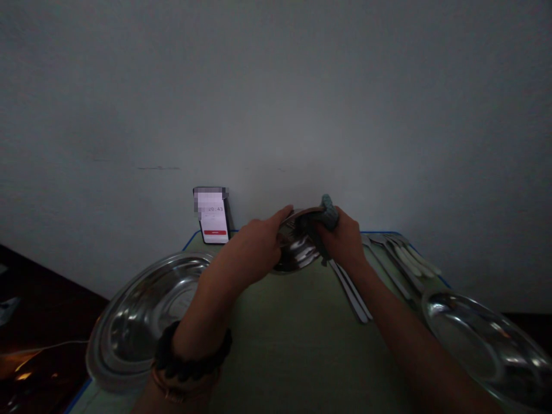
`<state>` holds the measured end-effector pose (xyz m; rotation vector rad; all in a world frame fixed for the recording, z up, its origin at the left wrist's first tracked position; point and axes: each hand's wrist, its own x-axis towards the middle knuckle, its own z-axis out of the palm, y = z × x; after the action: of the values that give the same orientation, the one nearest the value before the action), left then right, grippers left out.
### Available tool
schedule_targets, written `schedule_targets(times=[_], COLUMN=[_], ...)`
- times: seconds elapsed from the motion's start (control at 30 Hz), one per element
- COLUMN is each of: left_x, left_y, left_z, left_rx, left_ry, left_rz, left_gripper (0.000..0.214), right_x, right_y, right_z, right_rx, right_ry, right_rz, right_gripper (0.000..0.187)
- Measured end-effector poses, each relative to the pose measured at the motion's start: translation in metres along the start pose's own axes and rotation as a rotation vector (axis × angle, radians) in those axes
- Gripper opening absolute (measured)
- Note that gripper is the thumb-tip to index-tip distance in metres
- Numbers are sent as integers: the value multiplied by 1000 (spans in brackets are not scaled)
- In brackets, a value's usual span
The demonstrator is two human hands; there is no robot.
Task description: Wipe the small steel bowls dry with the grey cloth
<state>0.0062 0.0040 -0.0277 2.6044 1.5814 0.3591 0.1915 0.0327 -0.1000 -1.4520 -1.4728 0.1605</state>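
A shiny metal bowl (pixel 297 253) is held tilted above the middle of the table, its inside turned partly toward me. My left hand (pixel 259 247) is closed on the bowl's left side, with the index finger stretched along the rim. At the bowl's right rim my right hand (pixel 345 236) grips a grey-green cloth (pixel 329 213), which is folded over the edge and reaches inside. The right fingertips are hidden behind the cloth and bowl. Just below my right hand, long metal utensil handles (pixel 351 293) lie on the table.
To the left stands a large metal basin (pixel 129 333); another metal basin (pixel 466 339) is at the right. Several utensils with metal and white handles (pixel 409 259) lie at the back right. A lit phone (pixel 214 218) leans against the wall (pixel 276 103) behind the green table (pixel 293 351).
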Motion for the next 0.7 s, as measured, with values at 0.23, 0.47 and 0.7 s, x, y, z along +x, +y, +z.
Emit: schedule_targets(times=[0.23, 0.47, 0.7], left_x=[1, 0, 0], left_y=[1, 0, 3], left_z=[0, -1, -2], left_rx=[-5, -13, 2], left_ry=[-7, -25, -24], left_rz=[-6, -5, -17], left_gripper=[59, 61, 59], right_x=[0, 0, 0], right_y=[0, -1, -1], right_z=[1, -1, -1], right_rx=[9, 27, 24], right_ry=[8, -9, -5], right_rz=[-9, -7, 9], right_gripper=[25, 25, 22])
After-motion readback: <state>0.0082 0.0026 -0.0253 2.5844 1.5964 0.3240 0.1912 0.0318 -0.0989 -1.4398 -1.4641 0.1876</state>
